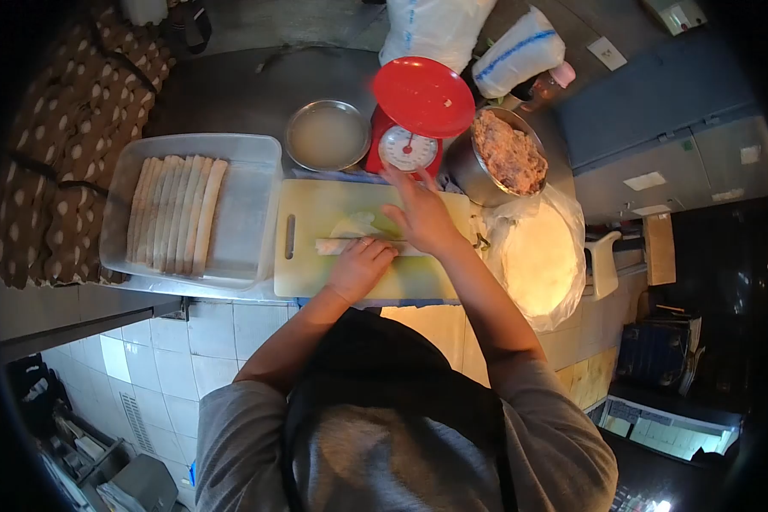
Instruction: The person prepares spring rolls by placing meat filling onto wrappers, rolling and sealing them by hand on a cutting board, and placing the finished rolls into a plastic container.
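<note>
On the yellowish cutting board (316, 200) lies a long, pale spring roll (327, 247). My left hand (364, 266) is over its middle, fingers curled down on it and hiding part of it. My right hand (425, 218) is raised above the board's right half with its fingers spread and nothing in them. Its fingertips are close to the base of the red weighing scale (408, 149). A thin whitish wrapper piece or smear (354, 225) shows just beyond the roll.
Left of the board, a clear plastic tub (252, 205) holds several finished rolls (175, 213). A metal bowl of cloudy liquid (328, 135) stands behind. To the right are a pot of meat filling (509, 152) and round wrappers in plastic (538, 260). Egg trays (68, 154) are stacked far left.
</note>
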{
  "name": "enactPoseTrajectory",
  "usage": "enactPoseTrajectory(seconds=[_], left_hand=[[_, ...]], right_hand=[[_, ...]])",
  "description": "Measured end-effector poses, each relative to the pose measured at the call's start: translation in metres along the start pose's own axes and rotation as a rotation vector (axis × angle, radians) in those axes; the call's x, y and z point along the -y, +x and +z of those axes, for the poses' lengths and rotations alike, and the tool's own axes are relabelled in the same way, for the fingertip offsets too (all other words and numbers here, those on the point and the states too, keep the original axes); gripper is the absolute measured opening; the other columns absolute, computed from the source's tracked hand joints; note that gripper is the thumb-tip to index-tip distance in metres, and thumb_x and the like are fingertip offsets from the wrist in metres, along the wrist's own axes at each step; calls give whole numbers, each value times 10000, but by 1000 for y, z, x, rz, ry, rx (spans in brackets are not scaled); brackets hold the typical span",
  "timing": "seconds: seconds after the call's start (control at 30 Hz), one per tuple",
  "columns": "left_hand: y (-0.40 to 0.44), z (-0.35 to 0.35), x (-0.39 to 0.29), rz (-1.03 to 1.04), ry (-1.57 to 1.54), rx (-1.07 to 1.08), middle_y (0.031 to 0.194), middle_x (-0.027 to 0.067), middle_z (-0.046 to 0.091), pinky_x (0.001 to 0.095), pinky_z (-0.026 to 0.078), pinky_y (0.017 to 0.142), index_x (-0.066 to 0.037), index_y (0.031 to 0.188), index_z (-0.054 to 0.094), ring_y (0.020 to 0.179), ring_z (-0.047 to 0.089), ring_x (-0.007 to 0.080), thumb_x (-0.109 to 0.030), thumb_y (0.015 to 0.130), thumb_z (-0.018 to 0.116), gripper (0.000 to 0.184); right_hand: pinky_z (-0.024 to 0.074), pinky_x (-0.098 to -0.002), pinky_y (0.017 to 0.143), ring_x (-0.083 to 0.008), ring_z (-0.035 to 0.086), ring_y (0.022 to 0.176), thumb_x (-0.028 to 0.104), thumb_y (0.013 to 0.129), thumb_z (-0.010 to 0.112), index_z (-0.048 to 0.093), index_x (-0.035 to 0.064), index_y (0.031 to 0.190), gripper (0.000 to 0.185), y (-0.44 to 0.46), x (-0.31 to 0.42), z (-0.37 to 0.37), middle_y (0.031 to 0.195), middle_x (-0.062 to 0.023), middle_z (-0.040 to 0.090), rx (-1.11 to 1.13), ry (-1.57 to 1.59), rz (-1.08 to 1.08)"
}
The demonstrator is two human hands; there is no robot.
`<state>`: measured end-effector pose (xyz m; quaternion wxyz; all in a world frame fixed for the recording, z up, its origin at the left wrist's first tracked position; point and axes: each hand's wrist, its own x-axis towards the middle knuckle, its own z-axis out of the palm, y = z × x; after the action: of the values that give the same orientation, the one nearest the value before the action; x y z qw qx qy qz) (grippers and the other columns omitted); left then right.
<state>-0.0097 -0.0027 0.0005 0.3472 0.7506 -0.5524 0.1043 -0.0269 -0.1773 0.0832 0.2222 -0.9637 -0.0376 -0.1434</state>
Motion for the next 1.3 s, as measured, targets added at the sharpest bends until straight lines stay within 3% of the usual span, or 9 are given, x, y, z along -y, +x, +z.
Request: enactPoseTrajectory(seconds=[0.27, 0.43, 0.57, 0.67, 0.77, 0.97, 1.07, 1.17, 1.3], left_hand=[[-13, 12, 10, 19, 68, 42, 966, 42, 597, 368, 470, 863, -98, 982, 634, 965, 567, 226, -149, 771, 546, 234], [-7, 5, 5, -14, 18, 37, 980, 28, 600, 358, 472, 853, -120, 1000, 631, 963, 567, 215, -158, 774, 559, 240], [-5, 10, 4, -36, -5, -17, 1018, 30, 609, 356, 479, 832, -122, 1014, 639, 957, 576, 218, -152, 760, 612, 257], [-4, 9, 2, -47, 1, 17, 1028, 11, 608, 357, 477, 847, -128, 1028, 631, 981, 567, 209, -171, 765, 591, 270], [0, 9, 4, -42, 4, -6, 1023, 18, 614, 364, 482, 840, -120, 1031, 641, 975, 571, 219, -151, 765, 617, 270], [3, 3, 1, -59, -26, 10, 1016, 40, 623, 372, 481, 845, -104, 1044, 664, 953, 580, 243, -121, 766, 669, 278], [0, 2, 3, -54, -3, 18, 1021, 38, 625, 372, 478, 850, -106, 1051, 664, 955, 581, 242, -123, 765, 670, 287], [4, 4, 6, -63, -14, 50, 1026, 48, 630, 379, 476, 857, -112, 1055, 670, 961, 585, 248, -123, 770, 667, 285], [29, -7, 24, -140, -168, 276, 1013, 80, 639, 391, 471, 865, -105, 1062, 680, 974, 585, 270, -137, 798, 659, 267]], right_hand=[[309, -476, 1083, -328, 587, 1104, 278, 938, 540, 293, 41, 1428, 598, 94, 28, 48, 1109, -180, 656, 356, 11, 122], [413, -351, 979, -280, 622, 1049, 256, 984, 454, 364, 37, 1400, 479, 45, 13, 10, 1078, -151, 675, 21, 418, 163], [366, -431, 1027, -334, 608, 1065, 286, 944, 527, 368, 39, 1389, 532, -54, -15, -15, 1083, -166, 669, 37, 395, 434], [302, -470, 1076, -310, 626, 1040, 283, 925, 549, 390, 34, 1365, 530, -114, -33, -8, 1063, -182, 669, 168, -58, 90], [243, -504, 1106, -291, 623, 1057, 285, 908, 565, 407, 32, 1343, 528, -121, -32, -28, 1078, -150, 675, 188, -123, 267], [282, -512, 1081, -282, 626, 1047, 260, 889, 597, 415, 52, 1344, 532, -126, -38, -6, 1049, -100, 689, 63, -26, 201], [301, -502, 1073, -266, 602, 1090, 220, 841, 648, 486, 72, 1297, 506, -138, -47, -25, 1080, -85, 678, 110, -51, 361], [352, -459, 1031, -251, 581, 1097, 175, 775, 691, 599, 88, 1177, 422, -121, -38, -36, 1106, -61, 661, 50, -244, 57], [407, -395, 908, -231, 566, 1016, 167, 720, 717, 674, 104, 1047, 335, -98, -38, -21, 1036, -33, 624, 68, -180, -54]])
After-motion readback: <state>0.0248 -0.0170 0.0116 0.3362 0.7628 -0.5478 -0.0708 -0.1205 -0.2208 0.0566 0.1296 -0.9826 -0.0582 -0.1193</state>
